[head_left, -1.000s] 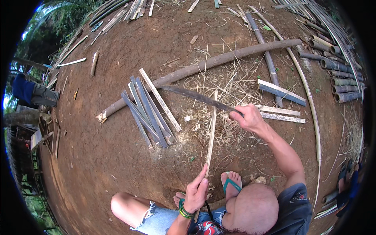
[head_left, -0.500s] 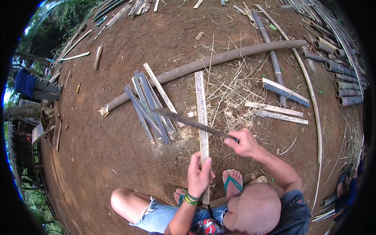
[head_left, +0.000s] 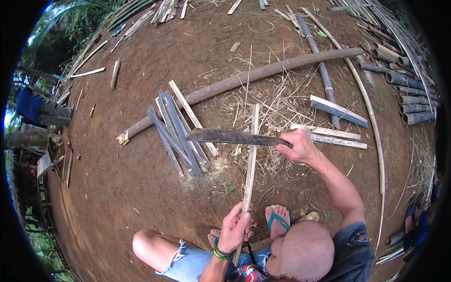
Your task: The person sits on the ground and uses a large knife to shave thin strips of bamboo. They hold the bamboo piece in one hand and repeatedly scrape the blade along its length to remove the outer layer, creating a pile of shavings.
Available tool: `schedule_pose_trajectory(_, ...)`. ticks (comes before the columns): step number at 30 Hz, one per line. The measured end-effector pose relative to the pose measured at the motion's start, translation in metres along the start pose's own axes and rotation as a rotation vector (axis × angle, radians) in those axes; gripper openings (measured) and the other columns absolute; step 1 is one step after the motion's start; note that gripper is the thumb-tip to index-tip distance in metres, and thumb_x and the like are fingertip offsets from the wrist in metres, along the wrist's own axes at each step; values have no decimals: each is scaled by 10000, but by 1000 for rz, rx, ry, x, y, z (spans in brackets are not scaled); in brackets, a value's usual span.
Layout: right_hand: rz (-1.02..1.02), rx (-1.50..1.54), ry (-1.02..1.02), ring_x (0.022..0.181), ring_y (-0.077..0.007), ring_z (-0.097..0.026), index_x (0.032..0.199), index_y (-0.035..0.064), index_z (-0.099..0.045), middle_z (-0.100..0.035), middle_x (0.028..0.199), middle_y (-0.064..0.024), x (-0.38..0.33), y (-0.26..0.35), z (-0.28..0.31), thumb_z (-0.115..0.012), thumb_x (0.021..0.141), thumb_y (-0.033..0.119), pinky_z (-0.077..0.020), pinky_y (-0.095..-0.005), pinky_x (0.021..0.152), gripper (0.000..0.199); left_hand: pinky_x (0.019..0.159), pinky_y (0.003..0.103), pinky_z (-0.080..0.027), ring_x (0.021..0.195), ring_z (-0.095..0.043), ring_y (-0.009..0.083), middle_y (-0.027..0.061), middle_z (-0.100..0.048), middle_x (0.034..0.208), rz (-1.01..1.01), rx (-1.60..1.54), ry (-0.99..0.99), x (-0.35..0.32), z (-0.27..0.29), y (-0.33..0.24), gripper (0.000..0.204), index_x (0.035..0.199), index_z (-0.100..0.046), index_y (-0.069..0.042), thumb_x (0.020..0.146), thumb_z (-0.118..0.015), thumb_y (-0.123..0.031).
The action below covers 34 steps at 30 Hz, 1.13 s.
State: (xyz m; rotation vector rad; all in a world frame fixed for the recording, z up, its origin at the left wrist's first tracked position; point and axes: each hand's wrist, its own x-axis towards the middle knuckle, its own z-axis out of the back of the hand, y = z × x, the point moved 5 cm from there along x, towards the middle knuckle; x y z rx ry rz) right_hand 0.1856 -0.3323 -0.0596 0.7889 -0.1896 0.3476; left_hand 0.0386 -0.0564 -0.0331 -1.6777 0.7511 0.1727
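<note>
My left hand (head_left: 235,229) is closed around the lower part of a split bamboo strip (head_left: 251,174), which points away from me and leans a little right. The strip's narrow side faces up. In my right hand (head_left: 301,146), a machete (head_left: 221,136) is gripped by its handle, its long dark blade pointing left. The blade crosses over the strip's upper part; whether they touch I cannot tell. Left of the strip lies a loose pile of split bamboo pieces (head_left: 181,129). More split pieces (head_left: 339,111) lie to the right, beyond my right hand.
A long wooden pole (head_left: 263,72) lies across the ground ahead, over a dark bamboo pole (head_left: 324,70). Thin shavings (head_left: 263,108) are scattered around it. Bamboo poles (head_left: 418,108) are stacked at the far right. Another person (head_left: 42,108) is at the far left.
The strip has turned from its broad face to its narrow side and tilts right. My left hand has come slightly nearer. My right hand has moved away from me, and the machete has swung nearly level.
</note>
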Motion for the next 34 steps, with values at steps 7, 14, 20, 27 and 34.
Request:
schedule_pose_trajectory(7,-456,-67,-423,427,-131,-397,676,64,-621,-446,479,-3,10,-95,59,-459,973,652,-313,-385,422,678,412,202,-399,445,-480,66,-6,-530,613,51,44,32,-35,5,9,294,1298,-486,-17,1038,-530,-145)
schedule_pose_trajectory(14,-136,77,178,351,-157,-444,663,95,-643,-489,435,-24,-33,46,-30,-617,944,521,-368,-367,368,511,414,216,-434,447,-520,93,7,-551,647,-64,11,-138,16,5,-2,173,1189,-465,-34,1051,-497,-134)
schedule_pose_trajectory(20,96,1,188,471,-344,-588,632,76,-571,-571,518,-117,-38,84,-34,-677,877,550,-471,-445,461,543,393,212,-413,425,-497,77,2,-537,628,-25,182,-140,14,-2,-22,233,1250,-482,-19,1042,-500,-125)
schedule_pose_trajectory(27,61,-173,36,378,-201,-477,614,99,-577,-511,462,-47,9,1,-3,-563,960,551,-399,-383,406,569,394,202,-408,425,-487,62,-9,-529,617,-6,120,-124,-4,4,-10,265,1266,-476,0,1037,-517,-126)
schedule_pose_trajectory(34,-503,-72,-239,595,-262,-678,872,9,-753,-723,712,-190,20,-112,68,-498,988,553,-515,-397,601,611,414,218,-428,429,-532,109,31,-563,608,-12,-38,-84,-44,25,5,368,1330,-398,-21,1026,-560,-149)
